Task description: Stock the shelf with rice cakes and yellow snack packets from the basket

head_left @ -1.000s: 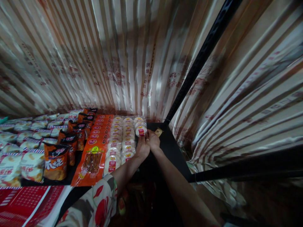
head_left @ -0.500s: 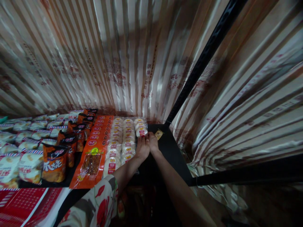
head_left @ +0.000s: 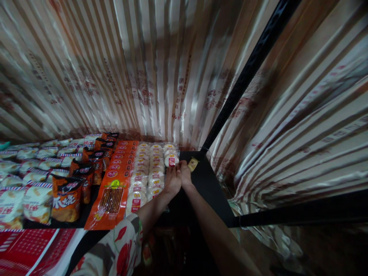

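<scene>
My left hand is closed at the near edge of a clear-wrapped white rice cracker packet with a red label. My right hand meets it there, fingers bent in against the packet's lower right corner. The fingertips are partly hidden, and the hands touch each other. This packet sits at the front of a short third row, beside two longer rows of rice cracker packets. A small yellowish packet lies just right of my right hand on the black shelf.
Left of the crackers are a row of orange stick-snack bags, orange-and-black snack bags and several white snack bags. A black post rises at the back right corner. A striped curtain hangs behind the shelf.
The front rice cracker packet's red label shows more fully and sits slightly higher. My hands have shifted down a little, staying together at its near edge.
</scene>
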{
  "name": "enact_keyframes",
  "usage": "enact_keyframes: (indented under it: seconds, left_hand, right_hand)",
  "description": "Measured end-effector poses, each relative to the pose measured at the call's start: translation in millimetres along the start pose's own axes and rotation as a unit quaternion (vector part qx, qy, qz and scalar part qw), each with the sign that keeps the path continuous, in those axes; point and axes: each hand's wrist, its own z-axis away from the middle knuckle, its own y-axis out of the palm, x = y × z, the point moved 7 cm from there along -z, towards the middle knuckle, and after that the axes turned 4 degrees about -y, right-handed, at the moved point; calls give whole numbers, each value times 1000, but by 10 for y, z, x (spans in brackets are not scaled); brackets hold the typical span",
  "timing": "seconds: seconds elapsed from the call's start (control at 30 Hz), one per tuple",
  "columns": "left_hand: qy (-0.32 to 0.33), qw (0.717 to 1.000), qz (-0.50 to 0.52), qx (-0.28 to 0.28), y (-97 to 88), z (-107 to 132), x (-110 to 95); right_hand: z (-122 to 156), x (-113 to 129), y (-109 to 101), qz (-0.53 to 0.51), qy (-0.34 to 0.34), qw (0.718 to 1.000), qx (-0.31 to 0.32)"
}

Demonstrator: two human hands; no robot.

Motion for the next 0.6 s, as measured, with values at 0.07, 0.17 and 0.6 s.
enact_keyframes:
  seconds: [0.07, 0.17, 0.6]
  left_hand:
    - [3, 1000, 7, -9, -18, 15, -14]
    - [7, 1000, 15, -22, -25, 38, -40]
    - [-26, 1000, -7, -5, 25, 64, -62]
  right_hand:
    - [30, 30, -3, 19, -7, 1000, -3]
    - [76, 64, 1, 42, -13, 999, -4]
    - [59, -15, 91, 54, -13, 998, 8]
